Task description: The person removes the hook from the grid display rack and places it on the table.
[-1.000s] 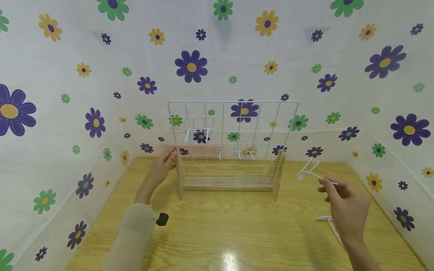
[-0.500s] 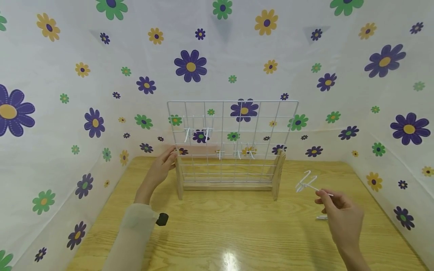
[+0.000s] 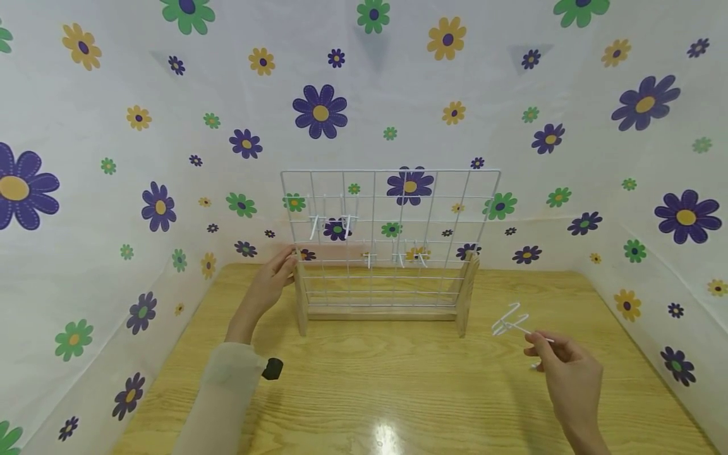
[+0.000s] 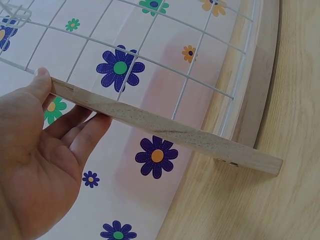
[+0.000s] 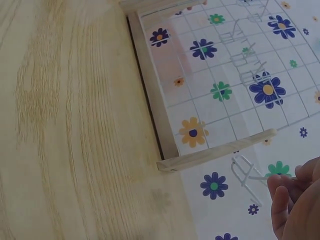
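In the head view my left hand (image 3: pixel 267 284) is at the left wooden post (image 3: pixel 301 300) of a stand holding a white wire grid (image 3: pixel 392 171). The left wrist view shows its thumb and fingers gripping the upper end of that post (image 4: pixel 150 122). To the right of the stand, my right hand (image 3: pixel 571 376) pinches the straight prong of a white wire display hook (image 3: pixel 508 323) between thumb and fingers. The hook's bent end points toward the stand, in the air above the table. In the right wrist view this hook (image 5: pixel 243 172) shows beyond the right post (image 5: pixel 220 151).
Two white hooks (image 3: pixel 347 225) hang at the grid's upper left, and three more (image 3: pixel 400 257) lower near its middle. Another white piece (image 3: pixel 535 366) on the wooden table (image 3: pixel 364 385) is mostly hidden behind the right hand. Flower-patterned cloth (image 3: pixel 398 82) encloses the back and sides.
My right hand has moved down and slightly left with the hook, now covering most of the white piece on the table. My left hand and the stand have stayed put.
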Motion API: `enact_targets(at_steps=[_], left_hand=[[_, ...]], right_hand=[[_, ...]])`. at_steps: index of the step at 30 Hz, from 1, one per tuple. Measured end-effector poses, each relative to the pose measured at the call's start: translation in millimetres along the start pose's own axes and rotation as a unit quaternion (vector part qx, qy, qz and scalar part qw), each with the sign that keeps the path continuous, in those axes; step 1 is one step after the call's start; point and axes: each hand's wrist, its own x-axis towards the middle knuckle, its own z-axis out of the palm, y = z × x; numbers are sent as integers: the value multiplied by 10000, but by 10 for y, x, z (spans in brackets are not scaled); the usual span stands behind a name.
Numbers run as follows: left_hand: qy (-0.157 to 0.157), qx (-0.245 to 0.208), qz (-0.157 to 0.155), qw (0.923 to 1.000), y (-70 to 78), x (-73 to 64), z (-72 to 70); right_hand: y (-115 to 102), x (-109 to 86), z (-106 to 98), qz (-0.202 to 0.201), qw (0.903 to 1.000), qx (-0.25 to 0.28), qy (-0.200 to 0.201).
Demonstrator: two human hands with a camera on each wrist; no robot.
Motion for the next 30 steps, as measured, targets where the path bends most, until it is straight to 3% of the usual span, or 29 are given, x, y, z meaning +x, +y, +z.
enact_targets(at_steps=[13,22,30], left_hand=[[-48,-21,-8,10000,-17,-17,15],[-46,-97,-41,9999,11,-11,4],[-54,-45,-3,10000,31,-13,4]], right_hand=[[95,-138,35,203,9996,68,-207],[192,-213,72,93,9992,-121,-380],[299,-273,120,342,9974,-125,-624]])
